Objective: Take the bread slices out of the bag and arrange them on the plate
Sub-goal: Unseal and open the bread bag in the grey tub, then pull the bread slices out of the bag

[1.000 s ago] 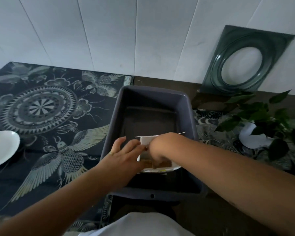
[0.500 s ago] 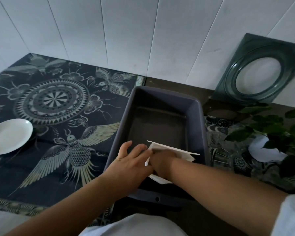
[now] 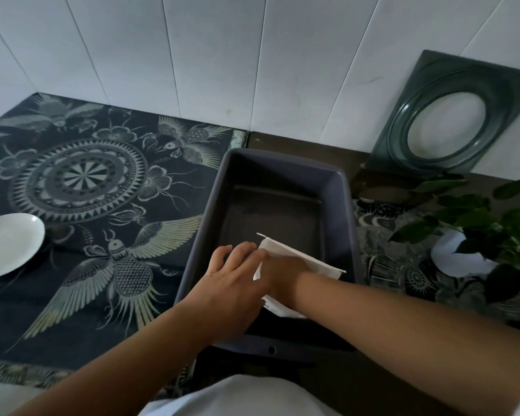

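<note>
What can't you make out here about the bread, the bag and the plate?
Head view only:
- Bread slices: none visible; the white bag and both hands cover whatever is inside.
- Right hand: fingers hidden in or behind the bag, so its grip is unclear.
- Left hand: covers the bag's left edge.
- Plate: cut off by the left frame edge.

white panelled wall (image 3: 192, 55), patterned dark tablecloth (image 3: 81, 187), dim light

A dark patterned cloth (image 3: 81, 187), grey tub (image 3: 339, 205), green frame (image 3: 451, 115) and leafy plant (image 3: 475, 217).
</note>
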### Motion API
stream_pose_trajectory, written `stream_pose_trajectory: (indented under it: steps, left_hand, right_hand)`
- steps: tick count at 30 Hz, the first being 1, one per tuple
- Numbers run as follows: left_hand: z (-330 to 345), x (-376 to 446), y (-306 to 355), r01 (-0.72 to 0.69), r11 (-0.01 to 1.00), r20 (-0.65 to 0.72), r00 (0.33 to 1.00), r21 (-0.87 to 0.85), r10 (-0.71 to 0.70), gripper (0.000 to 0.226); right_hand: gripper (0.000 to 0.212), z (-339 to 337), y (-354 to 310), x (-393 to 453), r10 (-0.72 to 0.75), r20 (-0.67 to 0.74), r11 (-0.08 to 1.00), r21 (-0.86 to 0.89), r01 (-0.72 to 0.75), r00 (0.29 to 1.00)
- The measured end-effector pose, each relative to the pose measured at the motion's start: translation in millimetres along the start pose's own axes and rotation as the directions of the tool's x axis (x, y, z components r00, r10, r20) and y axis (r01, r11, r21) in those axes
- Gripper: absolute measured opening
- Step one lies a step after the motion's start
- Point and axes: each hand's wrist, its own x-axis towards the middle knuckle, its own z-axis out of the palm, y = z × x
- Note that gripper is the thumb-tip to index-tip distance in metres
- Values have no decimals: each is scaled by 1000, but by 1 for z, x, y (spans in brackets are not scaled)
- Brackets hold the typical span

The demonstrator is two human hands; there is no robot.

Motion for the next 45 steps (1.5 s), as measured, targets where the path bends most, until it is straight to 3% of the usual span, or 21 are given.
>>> stream_pose_trajectory:
  steps: [4, 7, 10, 12, 14, 17, 19, 20, 21, 22, 23, 24, 25, 26, 27, 29, 31, 36, 40, 45]
  left_hand:
    - [1, 1, 0, -16, 1000, 26, 1000, -12, 16, 37]
    - [-2, 0, 2, 1, 997, 20, 1000, -73, 1, 43]
    - [-7, -2, 5, 31, 985, -7, 999, -169, -33, 64]
    - [-9, -2, 7, 47, 967, -12, 999, -251, -51, 74]
    - [-10, -2, 10, 56, 940, -17, 998, -336, -66, 75]
    - [-7, -1, 17, 77, 906, -31, 995, -416, -98, 74]
    - [-4, 2, 20, 76, 884, -36, 994, -461, -104, 78]
    - [-2, 4, 21, 65, 859, -33, 995, -508, -95, 82]
    - [-1, 6, 21, 55, 822, -22, 996, -567, -82, 87]
    - [0, 8, 21, 54, 778, 0, 998, -625, -69, 93]
    - [1, 9, 22, 60, 740, 25, 998, -670, -58, 99]
    - [3, 9, 22, 69, 719, 43, 998, -692, -55, 104]
    - [5, 10, 22, 83, 710, 54, 996, -699, -64, 108]
    - [6, 9, 23, 104, 704, 64, 994, -702, -83, 112]
    - [7, 9, 23, 129, 695, 75, 991, -708, -107, 114]
    - [7, 8, 23, 170, 670, 93, 984, -723, -149, 114]
    - [6, 9, 22, 189, 652, 103, 980, -734, -168, 112]
    - [-8, 19, 12, 197, 631, 66, 972, -751, -225, 109]
    - [-45, 46, -4, 106, 334, 65, 989, -937, -130, 110]
    - [-88, 76, -18, -15, 228, -36, 995, -974, -89, 82]
  right_hand:
    - [33, -3, 3, -8, -58, 30, 995, -77, 60, 998]
    - [38, -10, 4, -19, -64, 99, 969, -231, 86, 993]
    - [37, -20, 6, -25, -20, 150, 983, -179, 48, 988]
    - [35, -23, 9, -35, -24, 118, 997, -75, 33, 993]
    - [30, -30, 14, -48, -25, -5, 999, -23, 25, 1000]
    - [27, -32, 26, -61, -54, -180, 998, -47, 46, 982]
    - [47, -19, -8, -51, 116, -95, 910, -387, -144, 989]
    - [72, -8, -34, -48, 268, 41, 853, -474, -218, 962]
    - [93, 4, -52, -45, 375, 155, 878, -376, -296, 914]
    - [102, 4, -56, -45, 415, 161, 892, -263, -367, 895]
    - [97, -7, -50, -47, 390, 200, 920, -131, -370, 899]
    - [78, -26, -35, -60, 323, 221, 946, -96, -309, 920]
    - [49, -49, -18, -74, 272, 60, 948, -190, -256, 960]
    - [28, -42, 0, -82, 129, -136, 988, -63, -139, 982]
    - [20, -44, 12, -95, 82, -156, 995, 73, -71, 984]
    - [30, -53, 20, -104, 37, -143, 994, 112, -21, 989]
    - [40, -60, 17, -108, -6, -242, 995, 94, 29, 970]
    - [32, -98, 43, -132, -15, -424, 1000, 13, 23, 905]
    - [39, -140, 54, -151, -72, -435, 997, -18, 71, 898]
    - [41, -191, 57, -172, -117, -413, 993, -20, 120, 903]
